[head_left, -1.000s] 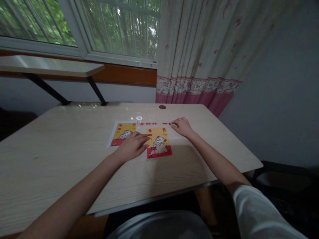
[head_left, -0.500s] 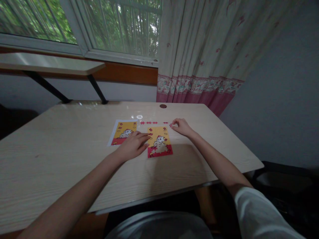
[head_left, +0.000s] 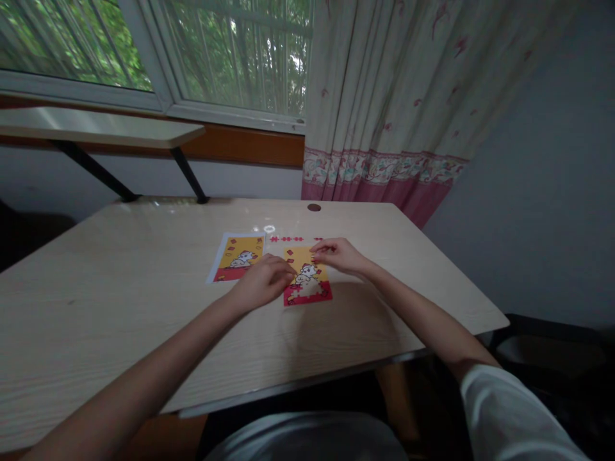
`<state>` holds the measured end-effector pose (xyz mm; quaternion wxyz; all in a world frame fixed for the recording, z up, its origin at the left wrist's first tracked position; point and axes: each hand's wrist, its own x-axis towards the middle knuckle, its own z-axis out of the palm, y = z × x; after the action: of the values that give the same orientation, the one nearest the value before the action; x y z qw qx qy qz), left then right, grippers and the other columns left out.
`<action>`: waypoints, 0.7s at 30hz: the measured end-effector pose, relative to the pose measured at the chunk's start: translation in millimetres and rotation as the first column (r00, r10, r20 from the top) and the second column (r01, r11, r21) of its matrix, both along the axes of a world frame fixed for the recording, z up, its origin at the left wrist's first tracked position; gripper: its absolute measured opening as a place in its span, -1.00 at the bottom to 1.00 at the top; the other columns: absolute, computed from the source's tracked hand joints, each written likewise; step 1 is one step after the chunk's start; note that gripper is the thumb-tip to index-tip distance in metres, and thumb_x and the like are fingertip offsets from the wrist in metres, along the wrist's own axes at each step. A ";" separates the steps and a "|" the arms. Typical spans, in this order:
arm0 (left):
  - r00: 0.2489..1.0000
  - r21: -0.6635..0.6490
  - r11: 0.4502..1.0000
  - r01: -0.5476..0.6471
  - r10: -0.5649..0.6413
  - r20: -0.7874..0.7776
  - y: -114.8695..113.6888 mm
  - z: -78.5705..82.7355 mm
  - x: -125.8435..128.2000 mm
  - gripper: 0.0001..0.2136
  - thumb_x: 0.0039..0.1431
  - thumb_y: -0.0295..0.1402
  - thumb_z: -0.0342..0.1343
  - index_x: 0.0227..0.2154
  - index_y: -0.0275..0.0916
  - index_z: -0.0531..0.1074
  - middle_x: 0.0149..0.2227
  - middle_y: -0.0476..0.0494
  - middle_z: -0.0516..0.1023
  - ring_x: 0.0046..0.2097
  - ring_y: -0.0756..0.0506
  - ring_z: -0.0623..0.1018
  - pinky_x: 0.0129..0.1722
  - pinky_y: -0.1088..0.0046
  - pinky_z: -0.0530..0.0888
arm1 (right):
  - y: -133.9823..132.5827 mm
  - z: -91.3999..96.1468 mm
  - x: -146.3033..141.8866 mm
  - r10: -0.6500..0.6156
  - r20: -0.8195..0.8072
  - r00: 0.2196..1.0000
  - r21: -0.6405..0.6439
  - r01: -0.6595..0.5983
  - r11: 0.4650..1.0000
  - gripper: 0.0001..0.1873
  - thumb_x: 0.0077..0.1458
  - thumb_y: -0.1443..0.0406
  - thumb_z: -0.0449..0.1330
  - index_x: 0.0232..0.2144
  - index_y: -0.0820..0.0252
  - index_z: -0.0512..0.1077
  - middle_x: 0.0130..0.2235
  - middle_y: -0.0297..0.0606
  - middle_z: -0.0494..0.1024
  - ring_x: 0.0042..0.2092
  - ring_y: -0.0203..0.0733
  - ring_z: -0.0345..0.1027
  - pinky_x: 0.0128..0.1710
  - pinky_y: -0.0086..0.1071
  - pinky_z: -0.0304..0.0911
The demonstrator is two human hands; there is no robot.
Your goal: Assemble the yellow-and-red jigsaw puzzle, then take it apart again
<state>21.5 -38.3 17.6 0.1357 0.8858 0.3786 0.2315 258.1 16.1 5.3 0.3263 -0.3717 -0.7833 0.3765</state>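
A yellow and red jigsaw puzzle (head_left: 314,298) with a white cartoon animal lies on the table, a gap showing in its lower middle. My left hand (head_left: 263,280) rests at the puzzle's left edge, fingers loosely bent and apart, holding nothing I can see. Over the upper right of the puzzle, my right hand (head_left: 343,255) pinches a small red puzzle piece (head_left: 314,259), partly hidden by the fingers. Left of the puzzle is a printed reference picture (head_left: 234,273) of the same design, its right side partly covered by my left hand.
Several loose red puzzle pieces (head_left: 287,239) lie in a row behind the puzzle. A round cable hole (head_left: 314,207) is near the back edge of the wooden table (head_left: 144,288). A raised shelf (head_left: 106,125) stands at the back left, and a curtain (head_left: 375,128) hangs behind.
My right hand has moved left and nearer with the piece, from beside the puzzle to over its upper right. My left hand's fingers have bent more and shifted slightly toward the puzzle.
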 end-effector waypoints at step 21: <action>0.867 -0.532 0.838 0.117 0.175 0.467 3.6 -17.5 30.2 -0.86 -0.01 -0.36 0.05 -0.48 -0.33 0.43 -0.49 -0.08 0.47 -0.47 0.04 0.39 -0.48 0.54 0.32 | -56.4 -4.1 1.0 -0.230 0.064 0.971 0.441 0.179 0.879 -0.78 0.05 0.15 0.14 -0.31 0.13 0.48 -0.32 -0.24 0.53 -0.25 -0.23 0.37 -0.17 -0.29 0.20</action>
<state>51.7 -34.7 0.1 0.4708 0.7139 0.3942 0.3366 259.2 -40.3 1.2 0.3933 -0.3916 -0.8208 0.1349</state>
